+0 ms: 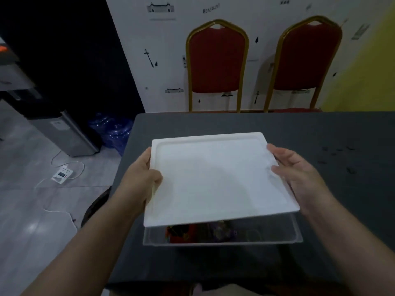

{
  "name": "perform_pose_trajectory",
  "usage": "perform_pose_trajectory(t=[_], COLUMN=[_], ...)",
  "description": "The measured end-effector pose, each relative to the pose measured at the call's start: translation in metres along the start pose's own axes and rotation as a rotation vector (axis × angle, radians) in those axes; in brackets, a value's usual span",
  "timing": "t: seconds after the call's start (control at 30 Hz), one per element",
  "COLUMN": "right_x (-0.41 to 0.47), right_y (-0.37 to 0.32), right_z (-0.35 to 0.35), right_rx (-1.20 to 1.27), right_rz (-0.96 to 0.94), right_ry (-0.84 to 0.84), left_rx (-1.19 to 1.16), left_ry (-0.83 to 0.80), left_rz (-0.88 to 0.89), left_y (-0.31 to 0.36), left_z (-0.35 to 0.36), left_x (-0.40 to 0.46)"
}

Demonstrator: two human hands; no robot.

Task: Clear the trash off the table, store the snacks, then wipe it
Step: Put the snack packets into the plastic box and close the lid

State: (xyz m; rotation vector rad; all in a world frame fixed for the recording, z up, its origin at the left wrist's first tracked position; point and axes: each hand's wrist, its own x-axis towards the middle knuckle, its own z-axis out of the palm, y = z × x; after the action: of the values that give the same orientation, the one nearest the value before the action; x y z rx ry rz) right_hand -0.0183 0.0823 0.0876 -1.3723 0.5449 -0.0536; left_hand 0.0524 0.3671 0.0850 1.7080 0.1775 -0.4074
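Under a white lid (215,178) gripped by both hands' fingers (277,155) — half-hidden snacks (192,231), blurred.

White lid (215,178), flat, rectangular: gripped at its side edges by left hand (143,178) and right hand (299,174), tilted above clear plastic box (277,233). Box on dark desk (299,129), holding colourful snack packets (192,231). Dark crumbs (337,155) scattered on desk, right. Two red chairs (217,60) beyond far edge.
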Motion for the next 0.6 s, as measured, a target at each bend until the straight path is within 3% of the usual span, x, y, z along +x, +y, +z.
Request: perform_pose_trajectory(t=[0.13, 0.27, 0.6], right_x=[-0.006, -0.016, -0.041], right_y=[0.011, 0.021, 0.032], right_z=[0.006, 0.006, -0.002], right_rx=[-0.159, -0.257, -0.539], right_rz=[-0.074, -0.154, -0.252], right_ry=[0.081, 0.088, 0.102], left_rx=[0.180, 0.351, 0.654], left_ry=[0.197, 0.258, 0.205], left_rz=[0.070, 0.044, 0.033], left_y=[-0.004, -0.008, -0.003], left_z=[0.002, -0.002, -0.008], left_x=[-0.009, -0.013, -0.022])
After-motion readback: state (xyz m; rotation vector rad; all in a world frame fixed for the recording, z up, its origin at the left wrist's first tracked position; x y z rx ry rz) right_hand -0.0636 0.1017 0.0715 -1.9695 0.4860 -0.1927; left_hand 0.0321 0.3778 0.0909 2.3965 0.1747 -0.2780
